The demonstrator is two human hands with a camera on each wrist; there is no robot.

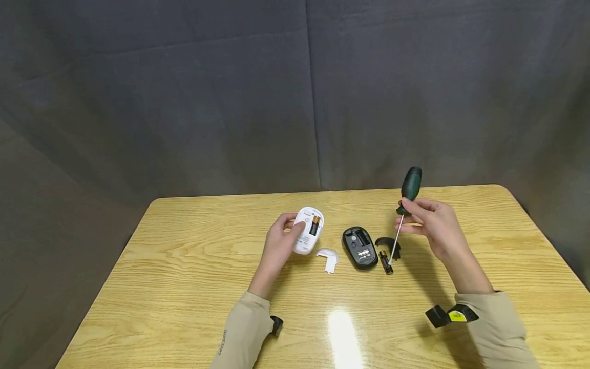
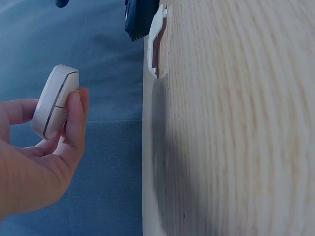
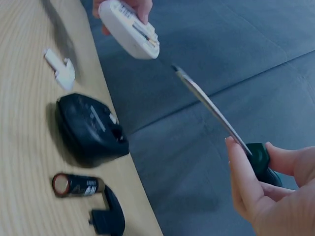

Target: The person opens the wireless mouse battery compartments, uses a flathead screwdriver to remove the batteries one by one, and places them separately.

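My left hand (image 1: 280,239) holds a white computer mouse (image 1: 301,245) raised over the table, underside toward me, thumb across its base. A battery (image 1: 315,225) sits in the mouse's uncovered slot. In my right hand (image 1: 438,225) is a screwdriver with a dark green handle (image 1: 412,183), gripped low near the shank between thumb and fingers. Its metal shank (image 3: 209,104) slants down, and in the right wrist view the tip points toward the white mouse, apart from it. A white battery cover (image 1: 330,260) lies on the table just right of the left hand.
A black mouse (image 1: 360,248) lies upside down with its battery slot uncovered. Right of it are a loose battery (image 1: 386,262) and a black battery cover (image 1: 390,245). The wooden table (image 1: 184,287) ends at a dark grey curtain (image 1: 230,102).
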